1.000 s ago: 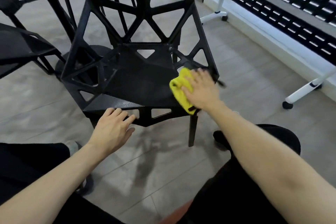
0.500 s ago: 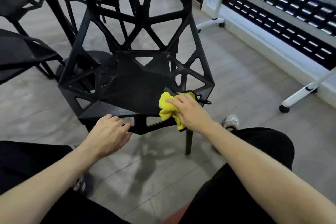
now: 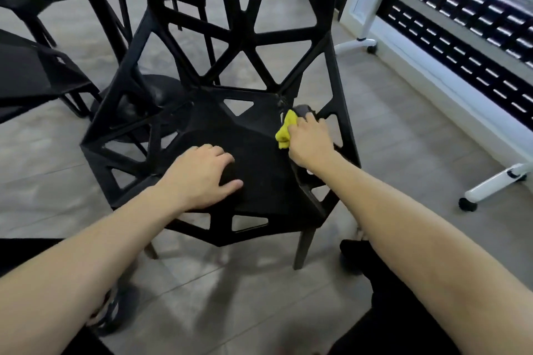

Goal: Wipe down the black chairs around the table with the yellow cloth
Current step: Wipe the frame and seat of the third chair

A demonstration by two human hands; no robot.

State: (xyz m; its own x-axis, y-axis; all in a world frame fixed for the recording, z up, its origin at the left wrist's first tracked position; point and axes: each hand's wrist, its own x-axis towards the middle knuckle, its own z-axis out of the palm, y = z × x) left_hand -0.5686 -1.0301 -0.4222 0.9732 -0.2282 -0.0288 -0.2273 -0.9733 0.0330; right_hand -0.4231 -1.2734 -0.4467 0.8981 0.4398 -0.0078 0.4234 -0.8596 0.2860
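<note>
**Cloth moved up to the back corner**

Right hand (image 3: 310,143) slid the yellow cloth (image 3: 285,131) from the chair (image 3: 259,170) seat's near edge to its far-right corner, fingers curled round it. Left hand (image 3: 202,176) shifted onto the seat, fingers loosely spread. Seat's probably almost done.

Seat of the black chair (image 3: 259,181): we find open room between our left hand (image 3: 202,179), resting at the front left, and our right hand (image 3: 310,144), pressing the yellow cloth (image 3: 284,131) at the right rim. Backrest lattice (image 3: 248,37): bars block the far side, though triangular gaps pierce it. Left: a second chair (image 3: 37,75) stands near. Right: we note bare floor (image 3: 403,153) up to the white wheeled leg (image 3: 496,181).
</note>
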